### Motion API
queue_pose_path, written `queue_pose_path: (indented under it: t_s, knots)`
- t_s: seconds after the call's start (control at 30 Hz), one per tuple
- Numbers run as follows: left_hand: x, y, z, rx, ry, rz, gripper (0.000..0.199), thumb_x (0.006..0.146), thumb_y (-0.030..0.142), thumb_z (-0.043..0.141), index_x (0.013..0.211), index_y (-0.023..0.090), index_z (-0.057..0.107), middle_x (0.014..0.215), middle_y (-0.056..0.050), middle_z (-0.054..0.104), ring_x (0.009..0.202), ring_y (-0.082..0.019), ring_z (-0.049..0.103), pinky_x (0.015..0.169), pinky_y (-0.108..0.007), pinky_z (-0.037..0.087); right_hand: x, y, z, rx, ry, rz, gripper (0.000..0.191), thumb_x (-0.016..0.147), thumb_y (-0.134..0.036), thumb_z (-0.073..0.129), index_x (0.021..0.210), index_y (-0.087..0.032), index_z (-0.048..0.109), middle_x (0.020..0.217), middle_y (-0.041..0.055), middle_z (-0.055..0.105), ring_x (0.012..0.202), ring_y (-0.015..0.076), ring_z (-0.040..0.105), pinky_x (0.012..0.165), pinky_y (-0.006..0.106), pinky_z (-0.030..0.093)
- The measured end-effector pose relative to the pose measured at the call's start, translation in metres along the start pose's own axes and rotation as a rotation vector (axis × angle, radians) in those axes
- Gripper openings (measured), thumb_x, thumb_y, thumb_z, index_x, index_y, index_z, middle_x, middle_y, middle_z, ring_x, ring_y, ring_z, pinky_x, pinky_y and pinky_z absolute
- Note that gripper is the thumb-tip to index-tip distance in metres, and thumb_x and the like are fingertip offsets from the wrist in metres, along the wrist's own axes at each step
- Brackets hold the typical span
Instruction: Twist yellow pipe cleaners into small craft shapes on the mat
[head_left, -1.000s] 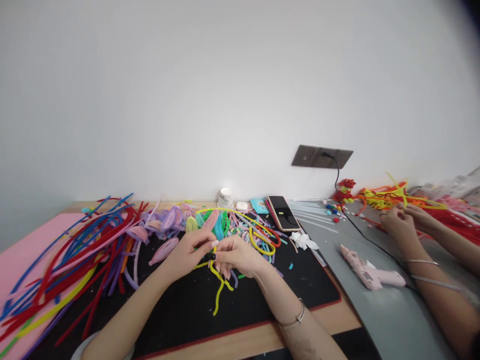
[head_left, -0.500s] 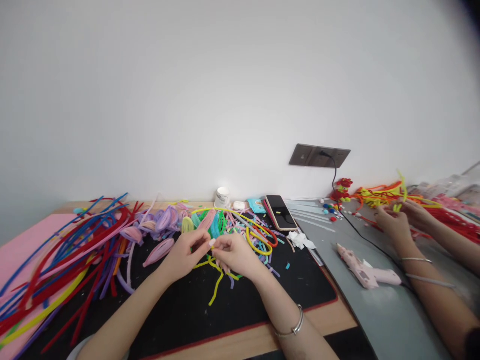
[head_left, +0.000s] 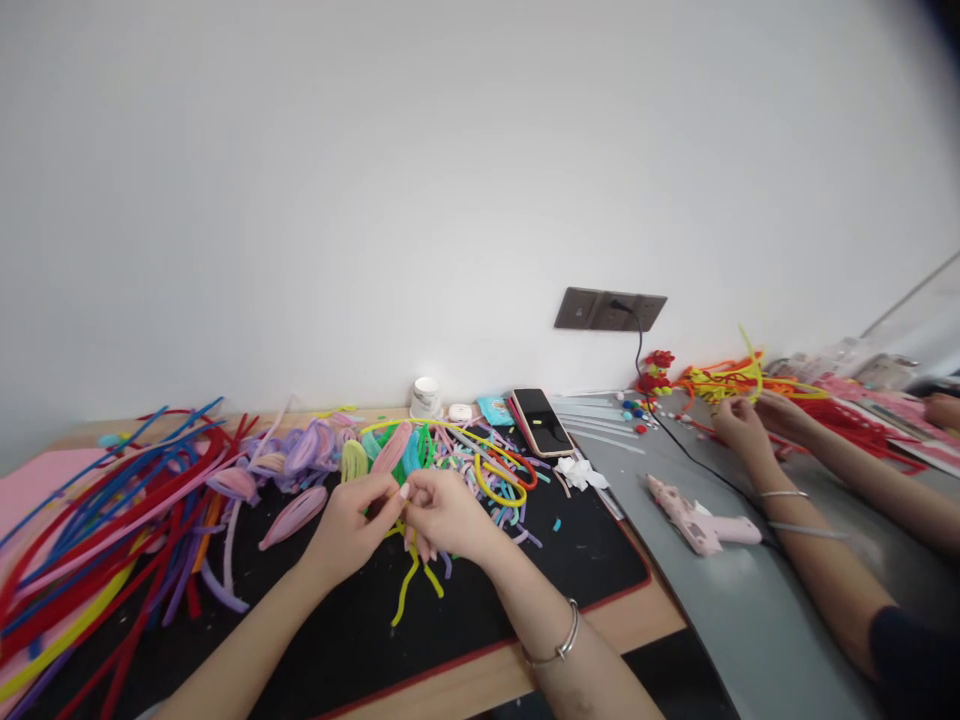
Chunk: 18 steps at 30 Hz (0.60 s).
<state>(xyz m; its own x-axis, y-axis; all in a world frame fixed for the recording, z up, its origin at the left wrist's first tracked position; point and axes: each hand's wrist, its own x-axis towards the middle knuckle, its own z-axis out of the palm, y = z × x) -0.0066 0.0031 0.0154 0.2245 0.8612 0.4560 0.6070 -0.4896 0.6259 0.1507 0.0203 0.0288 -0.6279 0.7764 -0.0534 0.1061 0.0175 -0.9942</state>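
My left hand (head_left: pixel 351 534) and my right hand (head_left: pixel 450 514) meet over the black mat (head_left: pixel 322 640), fingertips pinched together. Between them is a yellow pipe cleaner (head_left: pixel 406 592), its bent ends hanging below the fingers; the part at the fingertips is mostly hidden. Just behind my hands lie folded bundles of pipe cleaners, among them a pink bundle (head_left: pixel 391 448) and a pale yellow bundle (head_left: pixel 354 461). A loose pink-purple bundle (head_left: pixel 294 518) rests to the left of my left hand.
Long coloured pipe cleaners (head_left: pixel 127 530) spread across the left side. A paper cup (head_left: pixel 426 398) and a phone (head_left: pixel 541 422) stand at the back. On the grey table to the right lie a pink glue gun (head_left: pixel 701 518) and its cord; a co-worker's hands (head_left: pixel 746 430) handle yellow pieces there.
The view has shifted, so most things appear further left. My hands stay pinched together, and the yellow ends hanging below them have changed angle.
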Motion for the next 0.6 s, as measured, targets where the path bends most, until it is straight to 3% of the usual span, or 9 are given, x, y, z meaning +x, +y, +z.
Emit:
queue_pose_path:
  t_s: [0.07, 0.17, 0.3, 0.47, 0.6]
  knots:
    - [0.001, -0.001, -0.001, -0.046, -0.024, -0.026, 0.03, 0.084, 0.028, 0.043, 0.056, 0.016, 0.044, 0.053, 0.003, 0.043, 0.052, -0.01, 0.04, 0.052, -0.022, 0.031, -0.001, -0.001, -0.006, 0.118, -0.087, 0.06, 0.005, 0.075, -0.014, 0.053, 0.078, -0.014, 0.049, 0.054, -0.0039, 0.059, 0.036, 0.007, 0.053, 0.035, 0.014, 0.039]
    - [0.002, -0.002, -0.004, -0.223, -0.09, -0.082, 0.033, 0.085, 0.034, 0.043, 0.057, 0.016, 0.048, 0.053, 0.003, 0.044, 0.051, -0.01, 0.04, 0.051, -0.022, 0.032, -0.003, -0.001, -0.017, 0.379, -0.314, 0.16, 0.024, 0.076, -0.023, 0.06, 0.095, -0.012, 0.052, 0.066, 0.0031, 0.066, 0.045, 0.01, 0.061, 0.044, 0.018, 0.047]
    - [0.001, -0.007, -0.006, -0.474, -0.171, -0.155, 0.035, 0.084, 0.039, 0.045, 0.058, 0.015, 0.049, 0.051, 0.004, 0.044, 0.048, -0.009, 0.037, 0.049, -0.021, 0.032, -0.001, 0.006, -0.026, 0.611, -0.485, 0.204, 0.037, 0.074, -0.035, 0.065, 0.097, -0.008, 0.053, 0.071, 0.0094, 0.068, 0.055, 0.0148, 0.066, 0.05, 0.02, 0.051]
    - [-0.002, -0.016, -0.004, -0.624, -0.195, -0.211, 0.034, 0.082, 0.04, 0.049, 0.059, 0.014, 0.05, 0.055, 0.003, 0.044, 0.051, -0.008, 0.036, 0.047, -0.02, 0.03, 0.005, 0.016, -0.019, 0.654, -0.538, 0.216, 0.039, 0.07, -0.034, 0.071, 0.092, -0.011, 0.05, 0.07, 0.0083, 0.068, 0.049, 0.0128, 0.064, 0.046, 0.018, 0.05]
    - [-0.003, -0.016, -0.004, -0.634, -0.205, -0.238, 0.034, 0.08, 0.041, 0.052, 0.059, 0.014, 0.048, 0.056, 0.003, 0.041, 0.054, -0.009, 0.038, 0.05, -0.02, 0.032, 0.005, 0.016, -0.013, 0.609, -0.477, 0.192, 0.04, 0.067, -0.033, 0.073, 0.091, -0.013, 0.049, 0.068, 0.0049, 0.067, 0.049, 0.0122, 0.063, 0.044, 0.017, 0.046]
